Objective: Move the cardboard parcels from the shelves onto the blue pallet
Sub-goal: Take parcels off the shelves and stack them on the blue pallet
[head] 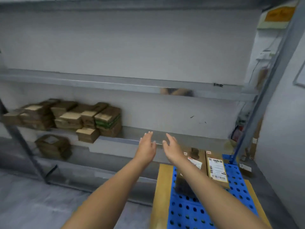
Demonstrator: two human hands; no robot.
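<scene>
Several cardboard parcels (69,116) are stacked at the left of the middle shelf (165,134). More parcels (52,146) sit on the shelf below, at the left. The blue pallet (198,210) with round holes lies at the lower right, and two labelled parcels (216,167) lie on its far end. My left hand (146,146) and my right hand (172,148) are stretched out side by side in front of the middle shelf's edge. Fingers on both are straight and hold nothing. The view is blurred.
A grey shelf upright (24,146) stands at the left and a blue upright (257,113) at the right. A brown sheet (162,195) lies under the pallet. The top shelf (132,83) carries a small dark item. A white wall (283,129) closes the right side.
</scene>
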